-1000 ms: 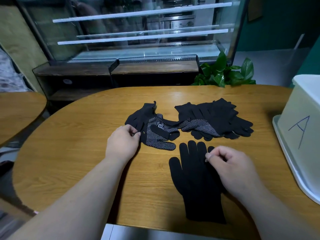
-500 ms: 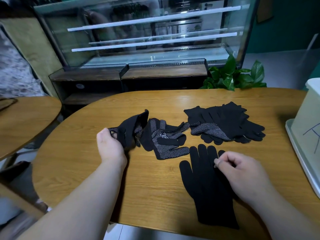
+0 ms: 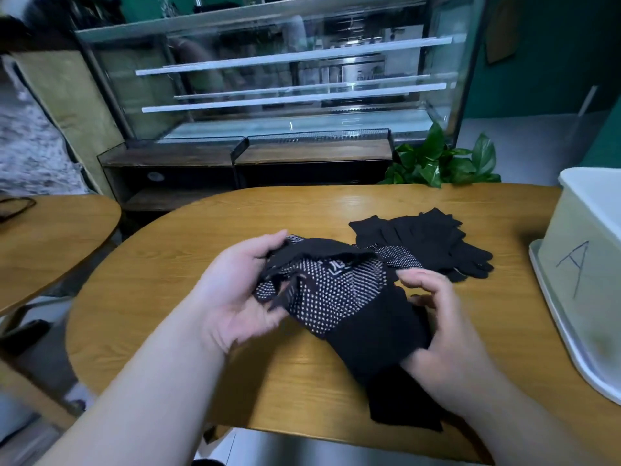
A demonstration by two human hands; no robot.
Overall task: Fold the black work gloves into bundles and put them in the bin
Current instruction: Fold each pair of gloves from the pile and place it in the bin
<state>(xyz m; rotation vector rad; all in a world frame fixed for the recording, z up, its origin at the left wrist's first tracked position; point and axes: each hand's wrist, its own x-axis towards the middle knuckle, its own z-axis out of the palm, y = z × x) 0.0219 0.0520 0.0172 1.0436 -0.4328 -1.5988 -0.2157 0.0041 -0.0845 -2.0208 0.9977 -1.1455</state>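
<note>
My left hand (image 3: 235, 290) holds a black work glove (image 3: 329, 290) with white grip dots up above the wooden table (image 3: 161, 270), fingers curled round its left end. Over the right end of that glove my right hand (image 3: 440, 317) has its fingers bent, above a plain black glove (image 3: 400, 391) that lies flat near the table's front edge. A pile of several more black gloves (image 3: 433, 240) lies behind them. The white bin (image 3: 591, 264), marked with a blue letter A, stands at the right edge.
The bin sits on a grey tray (image 3: 564, 331). A second wooden table (image 3: 50, 240) is at the left. Behind the table are a glass display case (image 3: 285, 82) and a green plant (image 3: 440, 163).
My left hand has lifted the dotted glove from the table and carried it right, over the flat glove. My right hand has risen from the flat glove to meet it.
</note>
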